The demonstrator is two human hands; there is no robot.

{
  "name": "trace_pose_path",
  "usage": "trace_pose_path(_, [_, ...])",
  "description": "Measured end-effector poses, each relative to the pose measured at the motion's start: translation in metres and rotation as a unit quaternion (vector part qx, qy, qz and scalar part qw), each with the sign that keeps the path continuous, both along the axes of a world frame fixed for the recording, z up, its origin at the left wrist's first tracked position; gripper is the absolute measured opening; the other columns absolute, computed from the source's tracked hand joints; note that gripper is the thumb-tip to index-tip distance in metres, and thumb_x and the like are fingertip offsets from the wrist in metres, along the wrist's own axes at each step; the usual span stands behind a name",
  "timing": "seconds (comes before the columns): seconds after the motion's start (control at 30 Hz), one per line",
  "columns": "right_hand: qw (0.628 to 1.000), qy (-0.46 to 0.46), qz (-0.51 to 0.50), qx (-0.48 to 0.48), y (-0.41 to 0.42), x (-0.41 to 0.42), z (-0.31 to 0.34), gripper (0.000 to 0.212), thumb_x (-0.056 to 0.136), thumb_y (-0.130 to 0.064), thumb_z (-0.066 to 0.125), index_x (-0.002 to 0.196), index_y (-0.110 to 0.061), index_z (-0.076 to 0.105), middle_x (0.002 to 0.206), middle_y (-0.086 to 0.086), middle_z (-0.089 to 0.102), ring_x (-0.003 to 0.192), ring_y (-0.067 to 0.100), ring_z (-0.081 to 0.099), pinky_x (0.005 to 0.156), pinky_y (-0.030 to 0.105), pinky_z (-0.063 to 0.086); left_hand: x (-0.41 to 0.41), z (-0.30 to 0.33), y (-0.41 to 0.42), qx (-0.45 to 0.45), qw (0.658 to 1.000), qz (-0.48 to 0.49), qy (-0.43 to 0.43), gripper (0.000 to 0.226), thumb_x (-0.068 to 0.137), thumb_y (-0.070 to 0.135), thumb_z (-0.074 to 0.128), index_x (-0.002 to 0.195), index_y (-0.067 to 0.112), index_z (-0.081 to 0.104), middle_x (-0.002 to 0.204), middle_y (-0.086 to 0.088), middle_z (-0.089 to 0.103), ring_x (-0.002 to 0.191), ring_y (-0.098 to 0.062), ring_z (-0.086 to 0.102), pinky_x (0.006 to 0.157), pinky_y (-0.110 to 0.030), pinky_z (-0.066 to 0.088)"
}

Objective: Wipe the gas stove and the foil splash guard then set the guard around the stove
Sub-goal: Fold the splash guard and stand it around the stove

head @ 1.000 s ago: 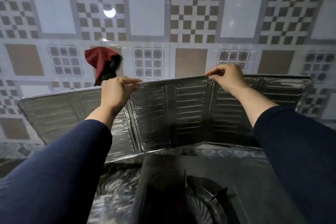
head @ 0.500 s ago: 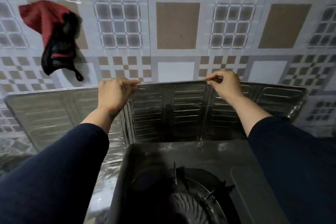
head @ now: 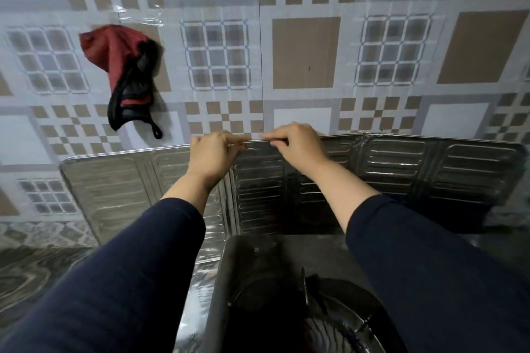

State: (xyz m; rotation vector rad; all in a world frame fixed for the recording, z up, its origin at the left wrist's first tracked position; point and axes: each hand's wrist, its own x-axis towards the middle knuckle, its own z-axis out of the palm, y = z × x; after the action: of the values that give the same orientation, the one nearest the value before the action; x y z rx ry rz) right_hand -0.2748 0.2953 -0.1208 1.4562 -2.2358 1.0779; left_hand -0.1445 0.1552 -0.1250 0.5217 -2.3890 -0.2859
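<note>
The silver foil splash guard point(head: 401, 169) stands upright behind the dark gas stove point(head: 275, 272), its ribbed panels spread left and right along the tiled wall. My left hand point(head: 213, 156) pinches the guard's top edge near the middle. My right hand point(head: 295, 146) pinches the same edge just to the right, the two hands almost touching. The stove's burner ring and pan supports point(head: 329, 327) show at the bottom, partly hidden by my dark blue sleeves.
A red and black cloth point(head: 126, 71) hangs on the patterned tile wall point(head: 307, 51) at upper left. A marbled grey counter point(head: 31, 272) runs to the left of the stove. The guard's right wing point(head: 481, 175) reaches toward the frame's right edge.
Both hands have slid along the guard's top edge toward each other and now sit close together at its middle. The view has shifted slightly.
</note>
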Motion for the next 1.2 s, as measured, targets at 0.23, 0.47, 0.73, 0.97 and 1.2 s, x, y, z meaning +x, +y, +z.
trace_pose_path(0.23, [0.998,-0.056,-0.012,-0.017,-0.009,0.002,0.002,0.026,0.09,-0.004,0.057,0.103,-0.019,0.073,0.112,0.004,0.072,0.108,0.019,0.064,0.098,0.027,0.043,0.037,0.014,-0.024,-0.024,0.997,0.059,-0.041,0.028,0.095,0.036,0.05,0.117,0.031,0.067,0.119,-0.001,0.069,0.111,-0.027,0.062,0.085,-0.039,0.05])
trace_pose_path(0.47, [0.998,-0.061,-0.016,-0.006,-0.002,0.008,0.008,0.026,0.09,-0.004,0.055,0.103,-0.018,0.074,0.114,0.005,0.071,0.111,0.022,0.062,0.102,0.033,0.044,0.075,0.041,-0.032,0.003,0.99,0.091,-0.104,0.023,0.091,0.029,0.057,0.108,0.034,0.072,0.115,0.003,0.071,0.108,-0.022,0.064,0.08,-0.032,0.049])
trace_pose_path(0.73, [0.997,-0.077,-0.019,0.004,-0.013,0.022,0.017,0.025,0.092,-0.009,0.055,0.101,-0.022,0.074,0.113,0.002,0.071,0.111,0.024,0.061,0.103,0.044,0.045,0.09,0.072,-0.017,0.061,0.983,0.086,-0.153,0.023,0.084,0.031,0.064,0.104,0.027,0.074,0.1,0.0,0.074,0.082,-0.012,0.057,0.073,-0.025,0.044])
trace_pose_path(0.97, [0.996,-0.087,-0.027,0.009,-0.02,0.03,0.03,0.028,0.092,-0.008,0.052,0.101,-0.023,0.074,0.117,0.0,0.07,0.114,0.024,0.06,0.105,0.041,0.043,0.087,0.089,0.0,0.171,0.972,0.064,-0.145,0.019,0.079,0.014,0.071,0.097,0.01,0.072,0.078,-0.007,0.069,0.065,-0.019,0.065,0.05,-0.026,0.056])
trace_pose_path(1.2, [0.996,-0.08,-0.033,0.011,-0.019,0.027,0.036,0.03,0.093,-0.008,0.051,0.101,-0.026,0.074,0.116,0.0,0.07,0.112,0.026,0.06,0.103,0.045,0.043,0.077,0.101,0.014,0.276,0.951,0.064,-0.12,0.007,0.079,-0.002,0.069,0.082,0.004,0.068,0.065,-0.011,0.064,0.056,-0.022,0.063,0.044,-0.026,0.057])
